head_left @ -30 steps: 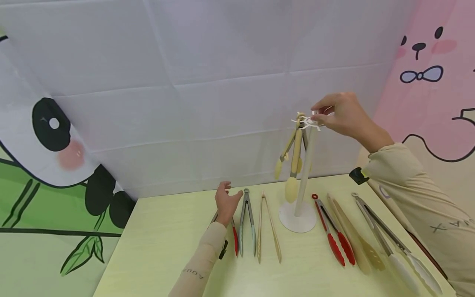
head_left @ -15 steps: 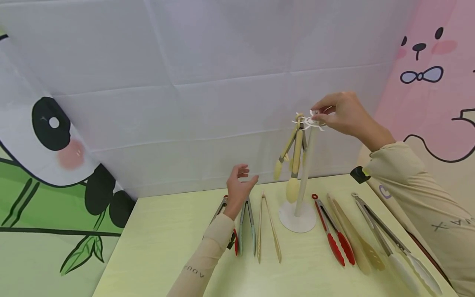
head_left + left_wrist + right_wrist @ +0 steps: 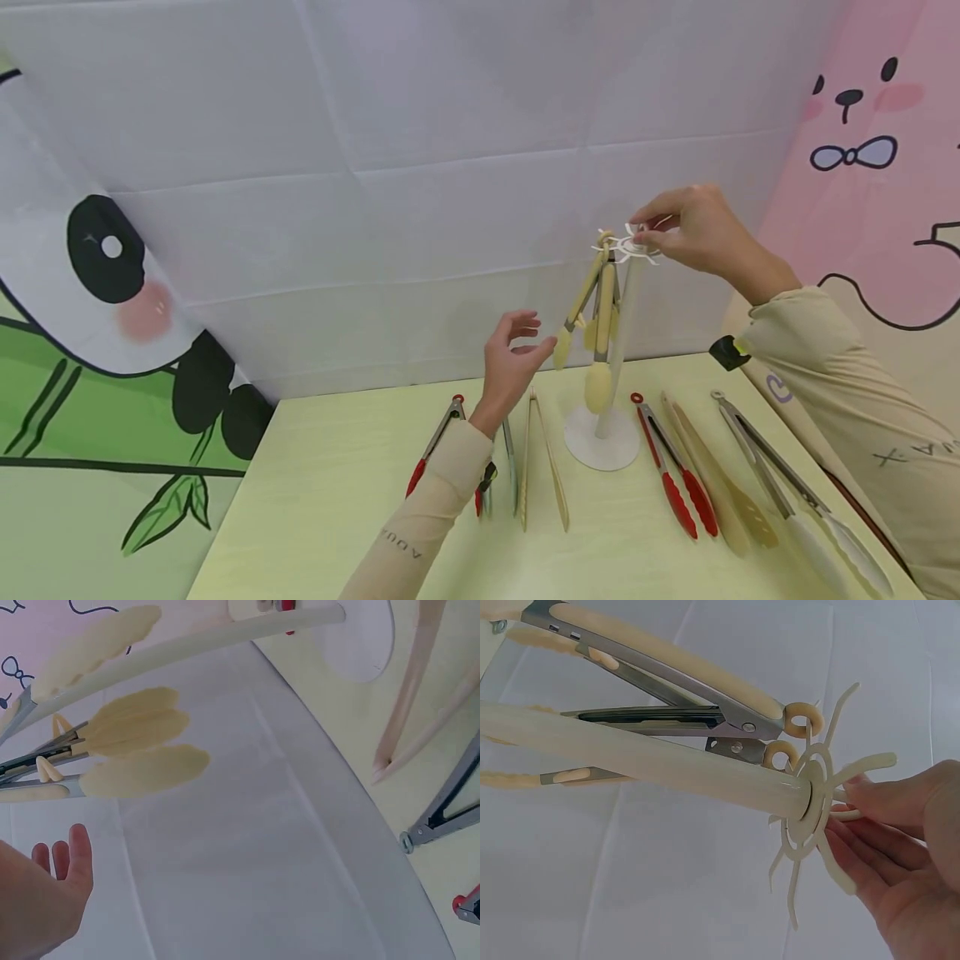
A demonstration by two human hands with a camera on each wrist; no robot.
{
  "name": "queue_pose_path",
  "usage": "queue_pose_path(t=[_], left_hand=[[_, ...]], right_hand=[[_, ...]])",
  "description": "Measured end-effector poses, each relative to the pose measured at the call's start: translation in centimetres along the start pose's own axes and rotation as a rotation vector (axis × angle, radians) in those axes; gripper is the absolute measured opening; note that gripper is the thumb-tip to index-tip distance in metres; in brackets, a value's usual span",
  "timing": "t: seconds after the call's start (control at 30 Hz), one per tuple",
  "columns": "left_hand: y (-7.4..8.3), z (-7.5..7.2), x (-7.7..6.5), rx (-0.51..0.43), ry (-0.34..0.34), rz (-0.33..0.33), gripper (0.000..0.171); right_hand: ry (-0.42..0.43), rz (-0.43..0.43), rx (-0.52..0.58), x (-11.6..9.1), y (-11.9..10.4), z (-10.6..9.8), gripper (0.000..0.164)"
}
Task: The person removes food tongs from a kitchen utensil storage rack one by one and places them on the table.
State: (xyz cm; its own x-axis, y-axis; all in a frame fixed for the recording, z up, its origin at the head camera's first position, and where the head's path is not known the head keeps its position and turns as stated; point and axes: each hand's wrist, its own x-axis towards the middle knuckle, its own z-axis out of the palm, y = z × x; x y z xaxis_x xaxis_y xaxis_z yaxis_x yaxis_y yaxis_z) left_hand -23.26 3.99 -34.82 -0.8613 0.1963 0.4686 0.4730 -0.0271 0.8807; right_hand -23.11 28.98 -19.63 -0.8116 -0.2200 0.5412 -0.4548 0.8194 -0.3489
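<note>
A white stand [image 3: 625, 333] with a round base and a ring of curved hooks [image 3: 821, 787] at its top stands on the table. Two pairs of pale yellow-tipped tongs [image 3: 602, 321] hang by their loops from neighbouring hooks, visible also as tongs [image 3: 142, 772] in the left wrist view. My right hand [image 3: 701, 229] pinches the top of the stand at the hook ring, thumb and fingers around its centre. My left hand [image 3: 512, 362] is raised beside the hanging tongs, fingers loosely bent and nothing in them, its thumb near the lower yellow tip.
Left of the base lie red-tipped tongs [image 3: 435, 446], teal-tipped tongs [image 3: 510, 458] and slim wooden-coloured tongs [image 3: 555, 467]. To the right lie red-tipped tongs [image 3: 675, 475], flat beige tongs [image 3: 708, 467] and long white-tipped tongs [image 3: 787, 492]. A white cloth [image 3: 420, 208] hangs behind the table.
My left hand has moved right and up from above the tongs on the table to beside the hanging ones. The right hand keeps its pinch; the hook ring and hanging tongs have shifted slightly.
</note>
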Motion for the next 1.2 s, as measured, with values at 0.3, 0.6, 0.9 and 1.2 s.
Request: queue_pose_path(t=[0.3, 0.6, 0.9, 1.2], left_hand=[[1.0, 1.8, 0.8, -0.076, -0.037, 0.033, 0.037], [-0.8, 4.1, 2.2, -0.121, -0.124, 0.041, 0.040], [-1.1, 5.1, 2.5, -0.109, -0.184, 0.016, 0.047], [-1.7, 5.0, 3.2, -0.042, -0.239, 0.002, 0.058]], right_hand=[[-0.011, 0.015, 0.005, -0.1, -0.1, -0.1, 0.017], [0.010, 0.008, 0.011, -0.1, 0.0, -0.1, 0.017], [0.001, 0.016, 0.025, -0.2, 0.0, -0.1, 0.017], [-0.008, 0.030, 0.041, -0.3, 0.1, -0.3, 0.017]])
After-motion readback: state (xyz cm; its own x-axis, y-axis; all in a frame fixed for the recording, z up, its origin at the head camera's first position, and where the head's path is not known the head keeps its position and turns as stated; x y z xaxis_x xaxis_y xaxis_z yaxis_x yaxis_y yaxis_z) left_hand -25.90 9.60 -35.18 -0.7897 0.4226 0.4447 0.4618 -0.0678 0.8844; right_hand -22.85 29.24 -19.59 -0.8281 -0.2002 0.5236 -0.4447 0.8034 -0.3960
